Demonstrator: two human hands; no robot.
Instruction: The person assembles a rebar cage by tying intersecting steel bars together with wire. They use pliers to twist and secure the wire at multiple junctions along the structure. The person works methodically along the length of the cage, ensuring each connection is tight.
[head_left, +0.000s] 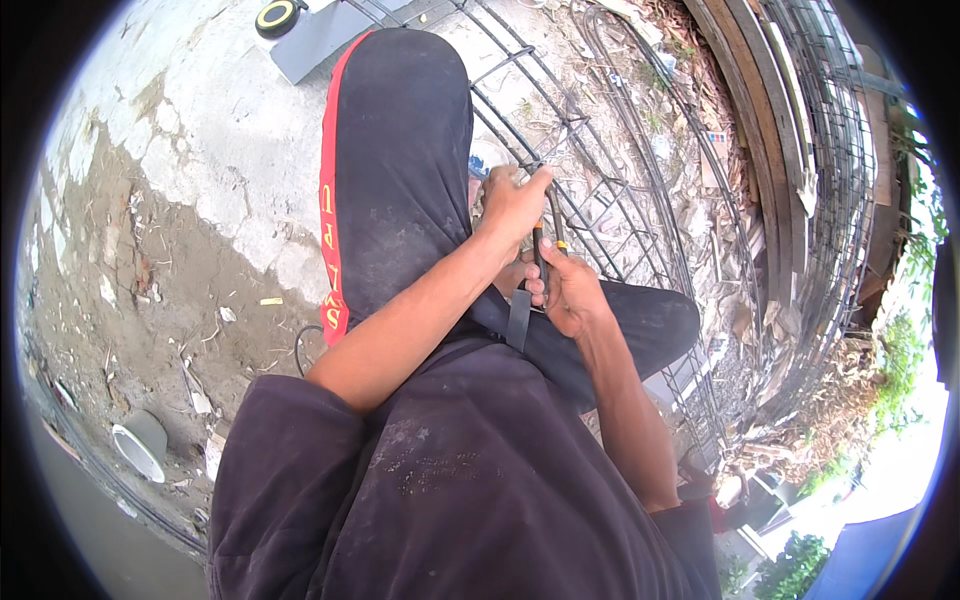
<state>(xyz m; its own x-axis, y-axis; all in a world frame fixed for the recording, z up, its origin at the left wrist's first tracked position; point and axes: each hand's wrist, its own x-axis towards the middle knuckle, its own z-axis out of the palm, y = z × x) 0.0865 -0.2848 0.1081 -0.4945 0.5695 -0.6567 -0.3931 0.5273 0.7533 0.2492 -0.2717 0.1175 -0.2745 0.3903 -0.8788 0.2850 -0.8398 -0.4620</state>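
Noted at upper left a black round piece with yellow ring (pixel 277 18), just beside a flat grey panel (pixel 318 42). Lower left, saw a grey bucket (pixel 148 430) on bare soil (pixel 200 290); nearby, a small yellow scrap (pixel 271 301). Beyond, pale broken concrete (pixel 235 120). Far right, noted long brown planks (pixel 765 110); lower right, green foliage (pixel 795 568) near a blue sheet (pixel 865 560).

Your shirt (pixel 450 470) is a dusty purplish black, and your trousers (pixel 400 150) are black with a red stripe (pixel 331 215) bearing yellow lettering. Your tool (pixel 561 240) has dark handles banded in yellow-orange, beside dark grey bars (pixel 515 57). Around you, the ground (pixel 220 140) is mottled pale grey and brown, the planks (pixel 765 130) brown, the wheel (pixel 277 18) black with a yellow ring, and the foliage (pixel 898 390) green.
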